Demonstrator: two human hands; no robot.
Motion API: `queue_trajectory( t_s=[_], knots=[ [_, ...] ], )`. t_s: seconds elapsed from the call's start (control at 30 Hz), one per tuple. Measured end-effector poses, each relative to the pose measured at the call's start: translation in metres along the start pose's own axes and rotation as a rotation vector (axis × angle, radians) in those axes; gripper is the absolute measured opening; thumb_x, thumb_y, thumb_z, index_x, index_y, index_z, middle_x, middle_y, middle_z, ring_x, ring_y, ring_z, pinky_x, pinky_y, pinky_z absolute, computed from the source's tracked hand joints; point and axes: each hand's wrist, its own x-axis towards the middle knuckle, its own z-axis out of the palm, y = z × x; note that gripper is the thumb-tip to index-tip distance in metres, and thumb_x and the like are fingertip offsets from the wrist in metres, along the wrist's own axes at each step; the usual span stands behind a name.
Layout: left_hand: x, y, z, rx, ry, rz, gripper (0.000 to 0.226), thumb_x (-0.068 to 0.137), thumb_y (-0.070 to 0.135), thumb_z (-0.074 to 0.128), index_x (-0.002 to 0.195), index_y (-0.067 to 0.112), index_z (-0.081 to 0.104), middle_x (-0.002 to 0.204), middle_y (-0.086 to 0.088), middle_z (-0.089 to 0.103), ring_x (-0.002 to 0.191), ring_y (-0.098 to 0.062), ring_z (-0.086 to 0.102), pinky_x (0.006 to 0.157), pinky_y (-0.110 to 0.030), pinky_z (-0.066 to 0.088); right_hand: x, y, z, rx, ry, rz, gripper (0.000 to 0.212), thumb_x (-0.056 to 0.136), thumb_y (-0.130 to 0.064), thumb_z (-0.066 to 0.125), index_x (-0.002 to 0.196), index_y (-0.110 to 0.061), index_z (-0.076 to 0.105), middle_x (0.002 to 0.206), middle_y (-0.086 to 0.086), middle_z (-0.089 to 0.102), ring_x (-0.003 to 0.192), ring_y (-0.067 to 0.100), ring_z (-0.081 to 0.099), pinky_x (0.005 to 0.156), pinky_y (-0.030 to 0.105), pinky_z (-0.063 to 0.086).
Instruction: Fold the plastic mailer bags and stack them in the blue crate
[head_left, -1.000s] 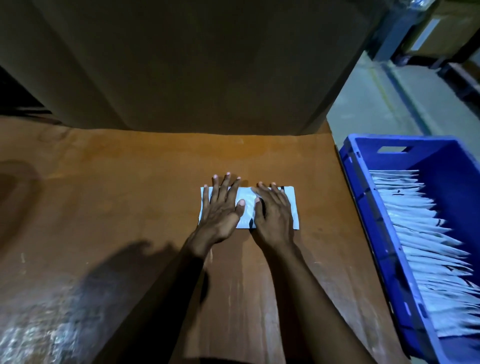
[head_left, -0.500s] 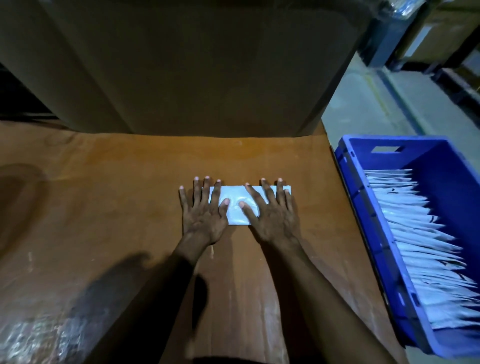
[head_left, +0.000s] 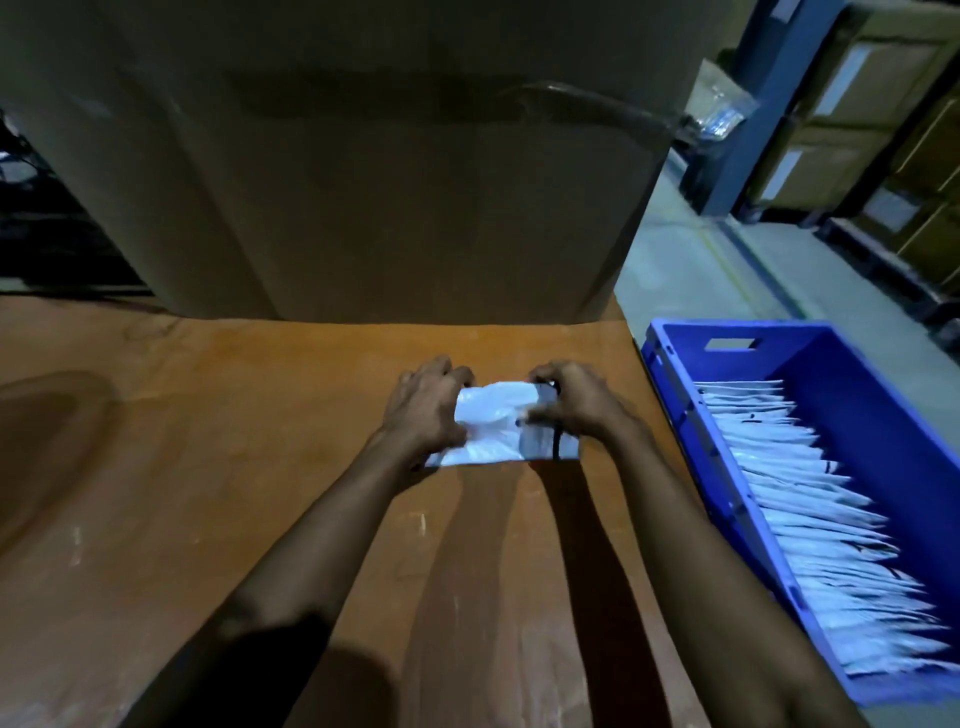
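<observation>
A white folded plastic mailer bag (head_left: 493, 426) lies in the middle of the brown table (head_left: 208, 467). My left hand (head_left: 423, 410) grips its left end with curled fingers. My right hand (head_left: 576, 402) grips its right end, thumb over the near side. The far edge of the bag is lifted between the two hands, while its near edge still touches the table. The blue crate (head_left: 675, 415) stands to the right of the table and holds a row of several folded white mailer bags (head_left: 810, 519).
A large cardboard box (head_left: 363, 156) stands at the table's far edge behind my hands. Beyond the crate run a concrete floor, a blue rack post (head_left: 753, 104) and shelves of cartons (head_left: 883, 104). My shadow covers the near left of the table.
Both hands lay flat on the bag, sliding apart toward its ends. Now their fingers have curled round the two ends and raised the far edge off the table.
</observation>
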Motion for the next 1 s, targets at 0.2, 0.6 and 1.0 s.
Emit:
queue_trajectory(
  t_s=[0.2,0.6,1.0],
  knots=[
    [-0.028,0.017,0.028,0.03,0.379,0.128,0.055,0.07,-0.001,0.064,0.123,0.013,0.064,0.116,-0.011,0.062,0.109,-0.035,0.059,0.093,-0.046,0.044,-0.035,0.026,0.017,-0.206,0.573,-0.337,0.024,0.08,-0.009,0.076,0.1,-0.022,0.079,0.099,-0.001,0.066,0.098,0.021,0.06,0.091,0.037,0.038],
    [-0.045,0.042,0.084,-0.005,0.127,0.138,0.057,0.106,0.027,0.028,0.159,0.008,0.037,0.168,-0.011,0.031,0.158,-0.029,0.02,0.127,-0.046,0.02,-0.06,0.011,0.105,-0.149,0.62,-0.103,0.022,0.093,-0.027,0.065,0.104,-0.019,0.082,0.113,0.004,0.076,0.105,0.025,0.067,0.095,0.037,0.047],
    [-0.037,0.052,0.088,0.08,-0.221,-0.031,0.079,0.093,0.042,-0.004,0.165,0.023,0.023,0.173,0.007,0.013,0.161,-0.023,0.002,0.128,-0.047,0.007,-0.062,0.01,0.124,-0.235,0.514,0.057,0.03,0.096,-0.029,0.061,0.116,-0.019,0.08,0.124,0.003,0.075,0.123,0.025,0.066,0.11,0.039,0.046]
  ],
)
